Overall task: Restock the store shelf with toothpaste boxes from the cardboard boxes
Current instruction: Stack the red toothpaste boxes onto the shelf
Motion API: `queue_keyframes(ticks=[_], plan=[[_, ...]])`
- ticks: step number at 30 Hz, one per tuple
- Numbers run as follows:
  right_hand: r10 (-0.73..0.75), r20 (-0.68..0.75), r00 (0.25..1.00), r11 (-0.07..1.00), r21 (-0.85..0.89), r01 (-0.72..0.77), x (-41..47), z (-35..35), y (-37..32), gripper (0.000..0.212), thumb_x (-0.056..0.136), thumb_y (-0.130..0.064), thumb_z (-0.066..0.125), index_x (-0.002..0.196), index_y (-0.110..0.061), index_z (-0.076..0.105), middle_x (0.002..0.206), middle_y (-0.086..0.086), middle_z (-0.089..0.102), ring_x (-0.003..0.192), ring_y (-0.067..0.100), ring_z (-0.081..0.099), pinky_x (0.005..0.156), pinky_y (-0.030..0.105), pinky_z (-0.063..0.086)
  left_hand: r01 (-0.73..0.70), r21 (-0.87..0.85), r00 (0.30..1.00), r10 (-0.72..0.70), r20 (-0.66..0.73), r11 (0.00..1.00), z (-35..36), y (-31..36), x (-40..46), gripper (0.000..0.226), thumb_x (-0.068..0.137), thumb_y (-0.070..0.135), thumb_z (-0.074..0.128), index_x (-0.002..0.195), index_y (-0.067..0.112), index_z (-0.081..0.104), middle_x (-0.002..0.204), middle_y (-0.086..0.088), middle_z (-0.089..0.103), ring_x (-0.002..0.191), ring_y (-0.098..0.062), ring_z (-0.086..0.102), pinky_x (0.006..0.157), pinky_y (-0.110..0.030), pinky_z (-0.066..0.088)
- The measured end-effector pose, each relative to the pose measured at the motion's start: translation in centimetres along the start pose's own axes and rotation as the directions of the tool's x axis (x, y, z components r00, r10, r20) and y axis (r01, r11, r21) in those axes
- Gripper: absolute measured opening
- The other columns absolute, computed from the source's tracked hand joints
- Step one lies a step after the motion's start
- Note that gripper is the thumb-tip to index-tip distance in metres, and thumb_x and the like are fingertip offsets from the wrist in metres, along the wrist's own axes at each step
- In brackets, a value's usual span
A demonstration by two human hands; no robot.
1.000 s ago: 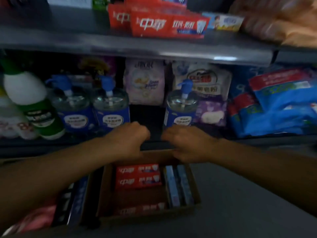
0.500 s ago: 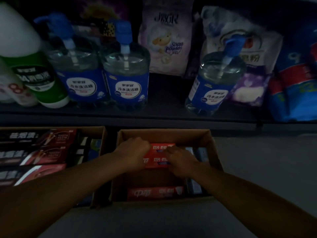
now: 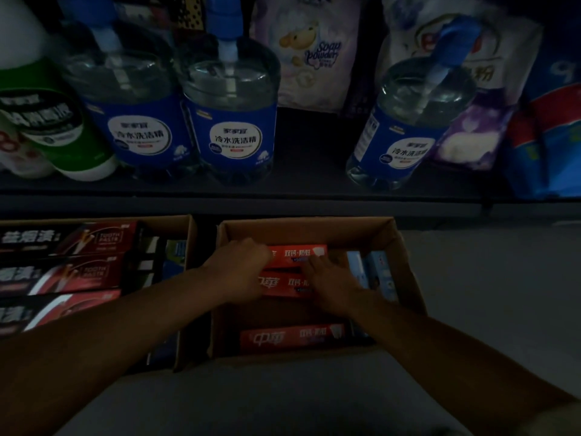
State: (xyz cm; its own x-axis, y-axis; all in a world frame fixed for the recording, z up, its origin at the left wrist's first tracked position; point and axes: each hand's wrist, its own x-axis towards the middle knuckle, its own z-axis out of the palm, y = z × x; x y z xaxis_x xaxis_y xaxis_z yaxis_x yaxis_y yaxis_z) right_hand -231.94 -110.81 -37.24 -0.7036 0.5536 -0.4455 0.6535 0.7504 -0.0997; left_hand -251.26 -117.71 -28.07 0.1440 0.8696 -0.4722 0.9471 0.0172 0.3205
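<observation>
The red toothpaste boxes point(image 3: 295, 269) lie flat in the R cardboard box point(image 3: 308, 229) on the floor: long, red-orange, white Chinese lettering + a white tooth mark at the R end. Two sit stacked front-to-back under the hands, toward the box's far wall. A third red box point(image 3: 292, 336) lies apart, against the near wall, w/ bare brown bottom between. Light-blue boxes point(image 3: 374, 272) stand on edge along the R wall of the same carton.

Left hand point(image 3: 239, 272) is down on the L ends of the two red boxes, fingers curled over them; looks like a grip, but the fingertips are hidden. Right hand point(image 3: 330, 281) lies over the R part of the same pair, fingers bent onto the top faces, thumb side out of sight, so can't tell if it clamps or only presses. Hands are near each other, not touching.

To the L, just beside, a second carton point(image 3: 185, 247) packed w/ black-and-red toothpaste boxes point(image 3: 72, 265). Above both, a dark shelf point(image 3: 283, 184) w/ three clear pump bottles w/ blue labels point(image 3: 232, 121), a green-and-white bottle point(image 3: 63, 130) tilted at the L, soap powder bags point(image 3: 308, 51) behind, blue packs point(image 3: 550, 146) at the R. Scene is very dim.
</observation>
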Motion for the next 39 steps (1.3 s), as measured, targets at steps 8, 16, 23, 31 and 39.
queue_keyframes(ticks=[8, 16, 23, 31, 39], plan=[[0.045, 0.028, 0.999, 0.999, 0.007, -0.045, 0.7, 0.4, -0.9, 0.065, 0.091, -0.028, 0.060, 0.145, -0.012, 0.029, 0.149, 0.014, 0.032, 0.133, 0.031, 0.038, 0.109, 0.045, 0.036, 0.002, -0.003, 1.000, -0.002, -0.024, 1.000, -0.7, 0.0, -0.1, 0.023, 0.080, 0.032, 0.073, 0.099, 0.022, 0.064, 0.100, 0.005, 0.065, 0.086, -0.007, 0.061, 0.075, -0.024, 0.052], [-0.019, -0.033, 0.999, 0.999, -0.027, 0.018, -1.3, -5.0, 0.0, 0.059, 0.085, -0.033, 0.065, 0.136, -0.016, 0.040, 0.135, 0.009, 0.049, 0.119, 0.024, 0.051, 0.099, 0.040, 0.045, 0.021, 0.045, 0.997, -0.018, -0.077, 0.999, -4.3, 0.8, -1.5, 0.020, 0.077, 0.031, 0.074, 0.094, 0.023, 0.066, 0.090, 0.007, 0.065, 0.077, -0.007, 0.060, 0.072, -0.029, 0.055], [-0.145, -0.189, 0.971, 0.980, -0.159, 0.115, -7.1, -16.3, 1.2, 0.054, 0.083, -0.043, 0.063, 0.125, -0.013, 0.045, 0.121, 0.006, 0.053, 0.105, 0.022, 0.054, 0.079, 0.029, 0.041, 0.058, 0.004, 0.992, -0.057, -0.116, 0.998, -12.1, 3.5, -4.7, 0.044, 0.077, 0.034, 0.077, 0.116, 0.016, 0.065, 0.109, 0.001, 0.067, 0.096, -0.012, 0.064, 0.085, -0.035, 0.056], [-0.212, -0.409, 0.888, 0.942, -0.328, 0.074, -14.5, -28.2, 3.6, 0.045, 0.080, -0.044, 0.063, 0.115, -0.019, 0.050, 0.115, 0.002, 0.057, 0.100, 0.020, 0.058, 0.077, 0.037, 0.051, 0.057, 0.034, 0.958, -0.045, -0.282, 0.998, -22.6, 9.4, -10.2, 0.055, 0.074, 0.039, 0.079, 0.120, 0.013, 0.063, 0.117, 0.000, 0.066, 0.101, -0.013, 0.062, 0.091, -0.034, 0.053], [-0.345, -0.648, 0.679, 0.862, -0.505, -0.044, -21.8, -40.5, 5.3, 0.042, 0.066, -0.042, 0.067, 0.099, -0.019, 0.054, 0.097, 0.000, 0.063, 0.083, 0.024, 0.064, 0.057, 0.034, 0.050, -0.011, 0.004, 0.895, 0.012, -0.446, 1.000, -34.9, 15.5, -15.8, 0.061, 0.073, 0.034, 0.081, 0.127, 0.017, 0.058, 0.117, 0.008, 0.064, 0.100, -0.003, 0.060, 0.089, -0.020, 0.049]])
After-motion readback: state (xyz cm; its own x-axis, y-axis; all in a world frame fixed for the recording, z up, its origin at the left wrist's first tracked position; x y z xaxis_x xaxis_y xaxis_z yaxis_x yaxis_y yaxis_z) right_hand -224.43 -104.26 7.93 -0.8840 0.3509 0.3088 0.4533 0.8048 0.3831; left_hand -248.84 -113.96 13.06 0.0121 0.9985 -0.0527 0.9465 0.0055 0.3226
